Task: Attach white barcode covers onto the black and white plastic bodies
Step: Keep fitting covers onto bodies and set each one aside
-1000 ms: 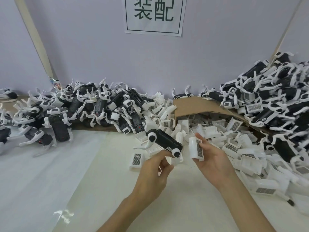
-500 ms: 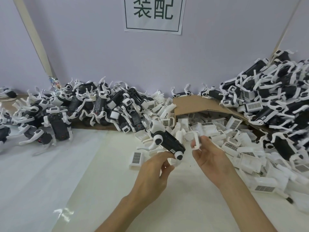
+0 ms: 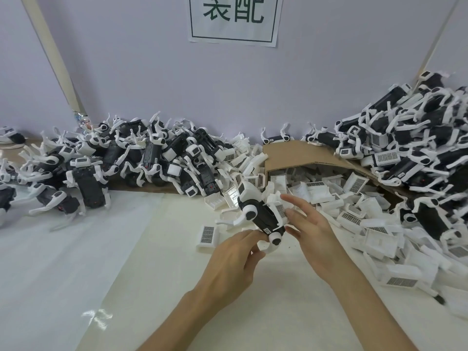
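Over the table (image 3: 152, 249), left hand (image 3: 231, 262) grips body (image 3: 263, 217), right hand (image 3: 312, 233) touching its cover (image 3: 280, 211).

White barcode cover (image 3: 281, 212) on tilted body (image 3: 262, 216)

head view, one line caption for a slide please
The left hand grips a black and white plastic body while the right hand presses a white barcode cover against it.

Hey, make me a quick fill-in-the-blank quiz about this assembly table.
1. The left hand grips a plastic body coloured black and ___.
2. The right hand presses a barcode cover onto that ___.
3. The arched cardboard sheet over loose covers is coloured ___.
Missing words: white, body, brown.
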Demonstrator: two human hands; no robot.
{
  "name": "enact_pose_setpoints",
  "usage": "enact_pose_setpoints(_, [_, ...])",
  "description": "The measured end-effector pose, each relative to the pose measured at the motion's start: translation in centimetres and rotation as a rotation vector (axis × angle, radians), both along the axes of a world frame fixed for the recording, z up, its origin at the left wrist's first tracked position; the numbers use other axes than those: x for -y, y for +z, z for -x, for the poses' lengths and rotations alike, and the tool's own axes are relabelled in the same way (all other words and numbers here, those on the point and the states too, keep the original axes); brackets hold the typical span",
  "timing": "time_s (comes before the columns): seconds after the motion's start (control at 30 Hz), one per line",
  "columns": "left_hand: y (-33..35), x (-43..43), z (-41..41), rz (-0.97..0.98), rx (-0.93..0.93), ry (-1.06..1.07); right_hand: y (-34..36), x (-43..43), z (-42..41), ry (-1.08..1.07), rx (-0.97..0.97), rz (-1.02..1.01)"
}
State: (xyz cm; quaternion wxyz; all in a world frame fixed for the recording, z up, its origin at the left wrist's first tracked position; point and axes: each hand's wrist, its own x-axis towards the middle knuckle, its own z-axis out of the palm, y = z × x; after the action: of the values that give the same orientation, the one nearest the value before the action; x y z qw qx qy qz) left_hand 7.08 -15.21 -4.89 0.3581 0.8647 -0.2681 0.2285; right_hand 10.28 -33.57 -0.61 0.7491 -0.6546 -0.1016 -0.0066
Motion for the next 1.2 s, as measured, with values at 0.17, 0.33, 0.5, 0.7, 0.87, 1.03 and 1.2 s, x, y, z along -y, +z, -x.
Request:
enact_pose_setpoints(0.17, [-0.15,-0.01,-0.04,-0.013,-0.006,-0.008,0.0,0.17,-0.1,0.031,0.083,0.075])
enact_pose_setpoints(0.33, [-0.16,-0.12,-0.15,0.018,-0.03,-0.004,0.01,0.91,-0.14,0.12,0.1,0.112])
enact_pose_setpoints(0.5, [-0.04,-0.23,-0.21,0.051,-0.046,-0.002,0.15,0.65,0.26,0.045,0.159,0.2])
enact_pose_setpoints(0.7, [-0.34,-0.12,-0.2,0.014,-0.052,-0.024,0.21,0.56,0.34,-0.009,0.148,0.222])
enact_pose_setpoints(0.87, [-0.4,-0.26,-0.17,0.004,-0.059,-0.035,0.26,0.31,0.45,0.001,0.175,0.281])
enact_pose_setpoints(1.03, [-0.5,-0.27,-0.33,-0.012,-0.077,-0.061,0.11,0.51,0.35,0.029,0.182,0.32])
enact_pose_setpoints(1.2, [-0.36,-0.29,0.06,-0.02,-0.109,-0.138,0.13,0.64,0.18,0.027,0.163,0.222])
